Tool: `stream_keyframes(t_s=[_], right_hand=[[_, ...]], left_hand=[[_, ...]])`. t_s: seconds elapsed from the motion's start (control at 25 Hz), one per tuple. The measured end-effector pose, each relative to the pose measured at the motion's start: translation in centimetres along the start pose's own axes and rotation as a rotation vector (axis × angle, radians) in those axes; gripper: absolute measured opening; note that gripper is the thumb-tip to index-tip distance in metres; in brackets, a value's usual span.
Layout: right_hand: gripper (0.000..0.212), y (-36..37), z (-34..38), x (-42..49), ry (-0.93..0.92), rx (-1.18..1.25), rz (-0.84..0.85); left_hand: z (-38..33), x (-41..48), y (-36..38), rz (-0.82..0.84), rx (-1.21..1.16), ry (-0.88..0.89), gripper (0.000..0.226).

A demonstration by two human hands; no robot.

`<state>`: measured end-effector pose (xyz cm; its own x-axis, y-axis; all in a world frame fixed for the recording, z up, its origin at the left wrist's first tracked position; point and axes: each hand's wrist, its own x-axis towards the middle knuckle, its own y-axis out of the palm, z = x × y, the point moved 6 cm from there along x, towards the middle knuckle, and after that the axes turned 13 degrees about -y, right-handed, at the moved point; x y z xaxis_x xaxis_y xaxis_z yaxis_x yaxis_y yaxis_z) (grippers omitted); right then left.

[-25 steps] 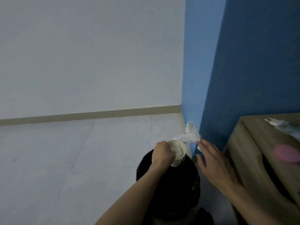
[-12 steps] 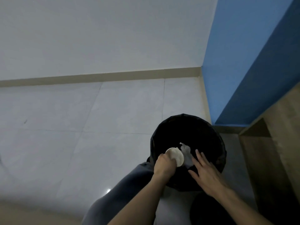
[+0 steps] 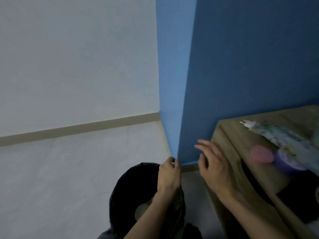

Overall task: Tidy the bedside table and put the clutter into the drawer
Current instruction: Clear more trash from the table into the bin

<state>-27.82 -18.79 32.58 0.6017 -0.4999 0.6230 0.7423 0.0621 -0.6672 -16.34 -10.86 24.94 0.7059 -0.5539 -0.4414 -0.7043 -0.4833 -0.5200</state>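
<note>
The wooden bedside table (image 3: 229,133) stands at the right against the blue wall. On its top lie a white charger plug (image 3: 247,123), a long patterned packet (image 3: 284,140), a blurred pink round thing (image 3: 260,154) and a purple round thing (image 3: 287,162). Its drawer (image 3: 255,183) shows as a dark gap below the top. My left hand (image 3: 168,175) hovers over the black bin (image 3: 124,190) with loosely curled fingers and nothing in them. A pale round cup (image 3: 141,210) lies inside the bin. My right hand (image 3: 213,167) is spread, empty, beside the table's left corner.
Pale tiled floor (image 3: 69,178) stretches to the left up to a white wall with a beige skirting board (image 3: 77,129). A blue wall corner (image 3: 174,100) rises just behind the bin. The bin sits close to the table's left side.
The cup and the crumpled tissue have left my hands and gone into the bin. Both hands have lifted, and my view has swung up and right, back to the table.
</note>
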Motion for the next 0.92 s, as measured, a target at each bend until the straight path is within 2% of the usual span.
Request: stream_keyframes(t_s=[0.08, 0.16, 0.24, 0.32, 0.4, 0.44, 0.6, 0.68, 0.8, 0.92], right_hand=[[0.038, -7.9, -2.9, 2.8, 0.041, -0.151, -0.174], [0.037, -13.5, -6.8, 3.3, 0.126, -0.324, -0.219], [0.042, -16.3, -11.5, 2.3, 0.273, -0.481, -0.08], [0.06, -17.1, -16.4, -0.2, 0.524, -0.583, 0.198], [0.082, -16.9, -19.4, -3.2, 0.747, -0.514, 0.425], [0.085, -16.7, -20.1, -4.0, 0.788, -0.445, 0.449], [0.087, -16.9, -20.4, -4.7, 0.811, -0.221, 0.383], [0.091, -17.5, -20.2, -4.5, 0.796, -0.269, 0.386], [0.089, -18.6, -18.5, -3.1, 0.72, -0.503, 0.357], [0.086, -17.2, -15.3, -0.8, 0.581, -0.449, 0.27]], left_hand=[[-6.1, -1.8, 2.9, 0.146, -0.222, 0.06, 0.011], [-10.3, -3.5, 6.6, 0.312, -0.259, 0.088, 0.03], [-12.3, -5.0, 10.3, 0.443, -0.185, 0.078, 0.051], [-12.6, -6.0, 13.5, 0.57, -0.167, 0.051, 0.059], [-12.0, -6.1, 15.7, 0.611, -0.097, 0.051, 0.07], [-11.6, -6.0, 16.5, 0.602, -0.041, 0.05, 0.074], [-10.8, -5.7, 17.6, 0.606, -0.028, 0.064, 0.082], [-9.8, -4.5, 18.7, 0.611, -0.057, 0.061, 0.082], [-11.1, -6.0, 16.6, 0.567, -0.036, 0.048, 0.072], [-11.6, -6.5, 14.5, 0.496, 0.001, 0.034, 0.064]])
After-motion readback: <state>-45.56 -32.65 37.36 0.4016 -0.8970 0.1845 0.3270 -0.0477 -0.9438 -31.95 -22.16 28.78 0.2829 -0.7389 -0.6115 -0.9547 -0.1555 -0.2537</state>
